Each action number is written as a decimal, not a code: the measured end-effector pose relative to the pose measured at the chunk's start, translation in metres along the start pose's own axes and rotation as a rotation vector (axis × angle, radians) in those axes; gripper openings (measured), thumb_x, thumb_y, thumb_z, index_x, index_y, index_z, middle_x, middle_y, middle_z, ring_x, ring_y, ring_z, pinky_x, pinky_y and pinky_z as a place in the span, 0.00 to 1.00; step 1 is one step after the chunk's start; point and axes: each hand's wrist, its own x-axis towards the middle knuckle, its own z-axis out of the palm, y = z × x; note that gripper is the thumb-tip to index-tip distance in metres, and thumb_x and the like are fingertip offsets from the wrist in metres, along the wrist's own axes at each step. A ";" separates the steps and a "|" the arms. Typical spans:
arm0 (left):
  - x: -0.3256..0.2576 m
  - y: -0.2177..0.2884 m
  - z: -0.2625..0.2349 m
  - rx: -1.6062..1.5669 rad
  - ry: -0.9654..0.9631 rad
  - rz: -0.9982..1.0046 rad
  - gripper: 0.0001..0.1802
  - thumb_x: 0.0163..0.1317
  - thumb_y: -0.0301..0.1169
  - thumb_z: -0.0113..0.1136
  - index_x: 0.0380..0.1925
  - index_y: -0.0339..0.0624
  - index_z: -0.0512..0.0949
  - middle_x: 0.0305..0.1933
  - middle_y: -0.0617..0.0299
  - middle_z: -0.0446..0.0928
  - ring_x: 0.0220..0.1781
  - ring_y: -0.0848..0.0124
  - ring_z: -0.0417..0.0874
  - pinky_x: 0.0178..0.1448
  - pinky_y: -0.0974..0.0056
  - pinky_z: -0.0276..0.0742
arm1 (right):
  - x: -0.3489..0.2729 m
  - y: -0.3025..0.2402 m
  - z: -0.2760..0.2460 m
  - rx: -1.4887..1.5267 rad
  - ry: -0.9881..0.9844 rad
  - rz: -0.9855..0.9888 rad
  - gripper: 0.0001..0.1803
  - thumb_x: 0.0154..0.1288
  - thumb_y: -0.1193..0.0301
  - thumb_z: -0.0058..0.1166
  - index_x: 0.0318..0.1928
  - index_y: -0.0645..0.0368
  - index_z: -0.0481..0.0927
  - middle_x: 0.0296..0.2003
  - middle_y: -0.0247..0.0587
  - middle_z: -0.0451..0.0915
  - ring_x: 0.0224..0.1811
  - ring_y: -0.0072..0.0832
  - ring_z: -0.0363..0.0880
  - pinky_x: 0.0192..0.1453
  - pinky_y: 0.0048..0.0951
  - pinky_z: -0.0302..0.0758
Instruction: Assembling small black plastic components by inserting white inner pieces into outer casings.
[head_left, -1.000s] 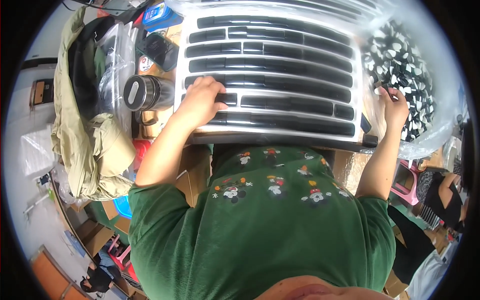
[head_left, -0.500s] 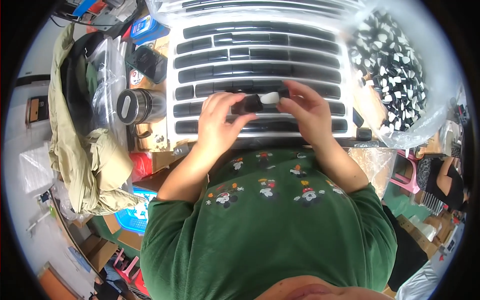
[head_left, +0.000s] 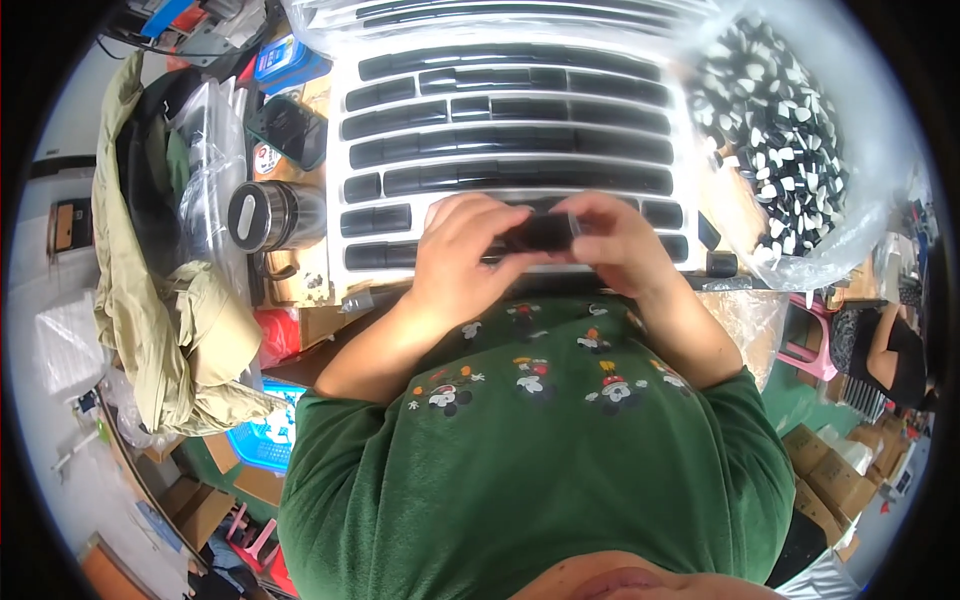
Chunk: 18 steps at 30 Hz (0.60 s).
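Above the near rows of a white tray (head_left: 336,205), a black cylindrical container (head_left: 545,232) is held level between both hands. My left hand (head_left: 462,245) closes round its left end, while my right hand (head_left: 622,242) pinches the right end with thumb and fingers. No white tip shows between the hands; my fingers hide part of the joint. Long rows of similar black cylinders (head_left: 520,148) lie in the tray's slots. To the right, a clear plastic bag (head_left: 868,232) holds a heap of black pieces with white tips (head_left: 800,165).
Left of the tray stand a steel tumbler (head_left: 290,215), a phone (head_left: 288,130) and a blue box (head_left: 290,65). A beige jacket (head_left: 125,270) hangs farther left. A small black cylinder (head_left: 720,264) sits by the tray's near right corner. A blue basket (head_left: 262,445) is below the table's edge.
The white-tipped black piece in my right hand has moved left to the cylinder, and its white tip no longer shows. Both hands have come together and shifted slightly nearer to me.
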 end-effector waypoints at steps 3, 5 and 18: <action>0.002 0.005 0.001 -0.051 -0.093 0.003 0.25 0.34 0.32 0.76 0.38 0.43 0.80 0.39 0.60 0.80 0.47 0.59 0.78 0.53 0.58 0.67 | -0.003 -0.012 0.007 0.171 -0.124 0.203 0.43 0.43 0.73 0.72 0.60 0.63 0.63 0.53 0.47 0.70 0.55 0.34 0.73 0.51 0.32 0.77; 0.004 0.014 0.000 -0.144 -0.195 0.122 0.27 0.32 0.34 0.77 0.38 0.45 0.81 0.40 0.63 0.81 0.53 0.58 0.74 0.57 0.57 0.64 | 0.000 -0.013 0.011 0.186 -0.418 0.246 0.44 0.37 0.70 0.76 0.57 0.63 0.67 0.50 0.44 0.74 0.54 0.28 0.73 0.54 0.27 0.72; -0.002 0.010 0.000 -0.154 -0.252 0.131 0.28 0.29 0.27 0.71 0.39 0.45 0.80 0.42 0.65 0.80 0.48 0.60 0.74 0.54 0.58 0.64 | -0.017 0.002 0.020 -0.042 -0.315 0.007 0.45 0.45 0.76 0.69 0.65 0.66 0.61 0.53 0.44 0.73 0.57 0.29 0.70 0.60 0.33 0.68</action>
